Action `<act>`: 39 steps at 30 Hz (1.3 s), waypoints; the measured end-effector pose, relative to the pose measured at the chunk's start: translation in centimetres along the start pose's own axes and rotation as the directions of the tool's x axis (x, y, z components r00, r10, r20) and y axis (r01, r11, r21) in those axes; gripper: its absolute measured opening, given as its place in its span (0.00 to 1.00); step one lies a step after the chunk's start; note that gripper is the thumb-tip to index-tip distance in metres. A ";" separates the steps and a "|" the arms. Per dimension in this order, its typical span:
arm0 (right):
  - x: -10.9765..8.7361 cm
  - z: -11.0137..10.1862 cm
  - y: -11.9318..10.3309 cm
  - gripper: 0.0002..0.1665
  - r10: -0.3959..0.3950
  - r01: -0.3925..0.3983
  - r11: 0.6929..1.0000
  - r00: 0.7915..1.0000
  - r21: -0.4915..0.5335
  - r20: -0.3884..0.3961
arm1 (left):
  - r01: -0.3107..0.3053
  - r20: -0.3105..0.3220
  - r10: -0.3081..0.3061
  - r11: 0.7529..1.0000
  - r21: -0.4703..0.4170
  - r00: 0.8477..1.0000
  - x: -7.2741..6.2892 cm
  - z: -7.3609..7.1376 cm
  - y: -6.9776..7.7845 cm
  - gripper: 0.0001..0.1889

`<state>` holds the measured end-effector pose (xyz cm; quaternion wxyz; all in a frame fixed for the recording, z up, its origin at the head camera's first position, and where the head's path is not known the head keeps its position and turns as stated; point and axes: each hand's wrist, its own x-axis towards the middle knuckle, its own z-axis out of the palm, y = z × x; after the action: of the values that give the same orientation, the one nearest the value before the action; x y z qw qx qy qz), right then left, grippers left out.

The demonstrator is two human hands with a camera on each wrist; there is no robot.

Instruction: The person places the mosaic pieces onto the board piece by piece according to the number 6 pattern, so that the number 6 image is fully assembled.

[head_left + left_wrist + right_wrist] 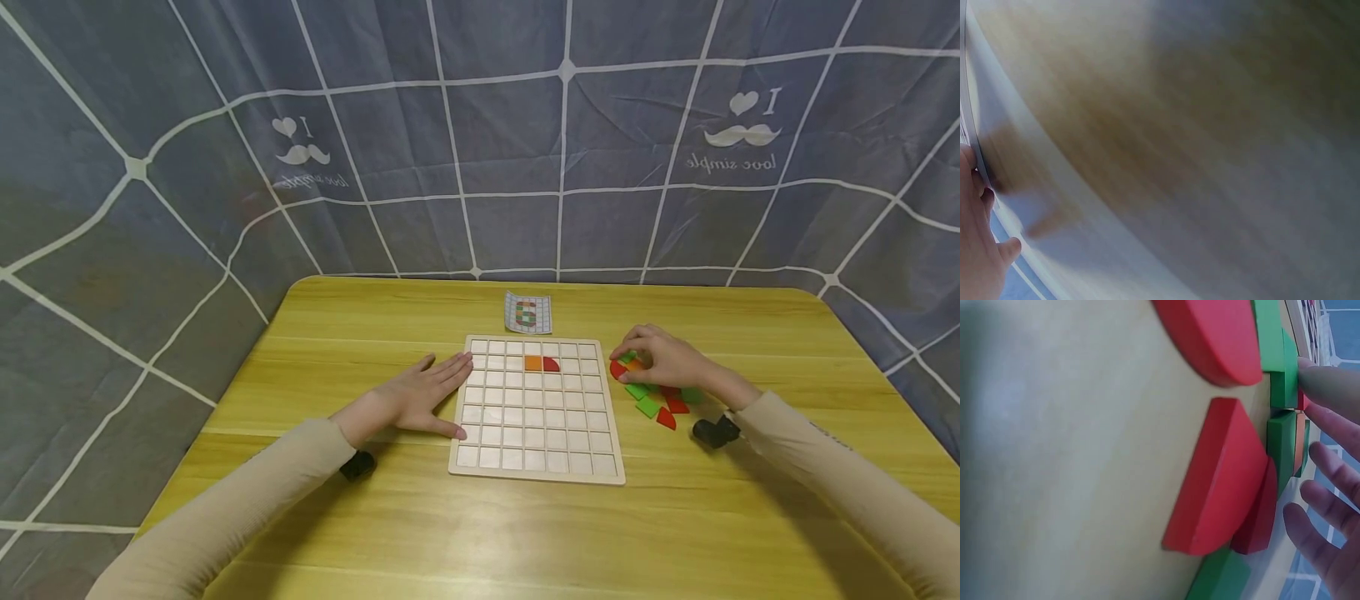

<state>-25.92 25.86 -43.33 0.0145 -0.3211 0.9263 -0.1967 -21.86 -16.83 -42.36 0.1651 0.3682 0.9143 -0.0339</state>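
Piece selection, apparently: left grip spread at left edge of grid board; right grip at red piece, right of board, pinch or touch impossible to tell; next, probably, secure hold and lift clear.

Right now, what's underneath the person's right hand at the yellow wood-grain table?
Flat green tiles, curved-edged red tiles and an orange tile show beneath and around the right hand. Whatever it covers can't be seen, so I can't count them all.
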 end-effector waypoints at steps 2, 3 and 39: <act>0.0 0.0 0.0 0.19 -0.007 0.007 1.000 1.000 -0.001 -0.001 | 0.000 0.000 0.000 1.000 0.002 1.000 0.0 0.0 0.0 0.57; 0.0 0.0 -0.1 0.19 -0.006 0.006 1.000 1.000 -0.001 0.000 | 0.001 0.001 -0.001 1.000 0.003 1.000 0.0 0.0 0.0 0.57; -0.1 0.2 -0.3 0.14 -0.051 0.040 0.989 0.996 -0.144 -0.068 | 0.008 0.006 -0.008 1.000 -0.006 1.000 0.1 0.1 -0.1 0.57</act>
<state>-25.59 25.66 -43.37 -0.0464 -0.3350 0.9304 -0.1415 -21.90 -16.86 -42.52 0.1686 0.3640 0.9154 -0.0328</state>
